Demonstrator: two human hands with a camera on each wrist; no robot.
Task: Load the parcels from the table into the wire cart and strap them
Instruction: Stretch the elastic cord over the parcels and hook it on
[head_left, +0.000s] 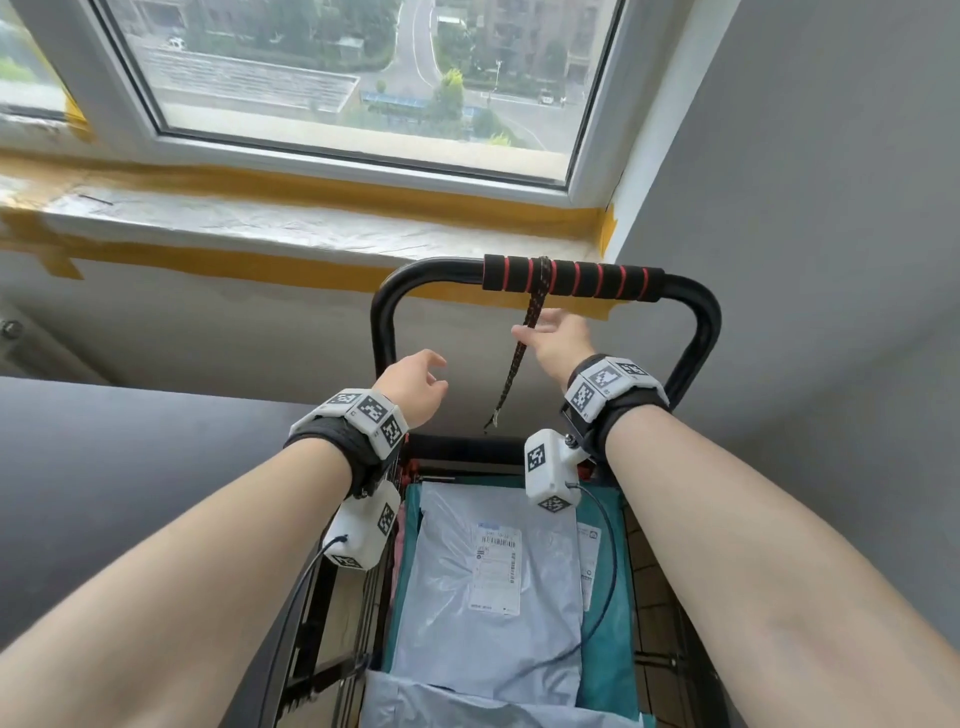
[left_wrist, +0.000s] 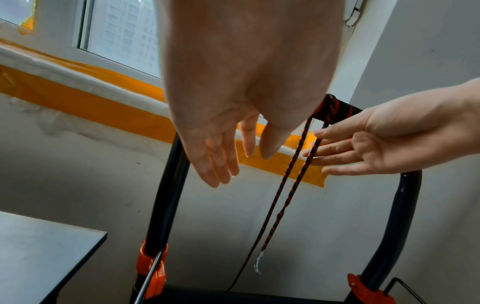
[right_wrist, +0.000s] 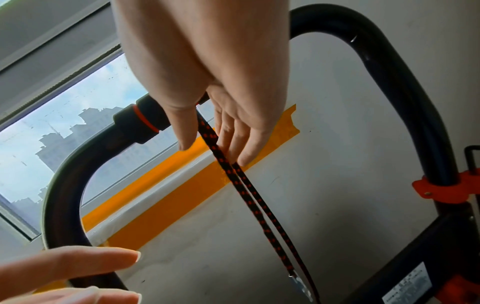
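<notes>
A black-and-red bungee cord is looped over the cart handle's foam grip, and both strands hang down to a metal hook. My right hand reaches just under the grip with straight fingers. The strands run between its thumb and fingers, touching the fingers. My left hand hovers with relaxed fingers a little left of the cord, holding nothing. In the wire cart below lies a grey mailer parcel on a teal parcel.
The dark table stands left of the cart. Behind the handle is a taped window sill, and a grey wall closes in on the right. Another grey parcel lies at the cart's near end.
</notes>
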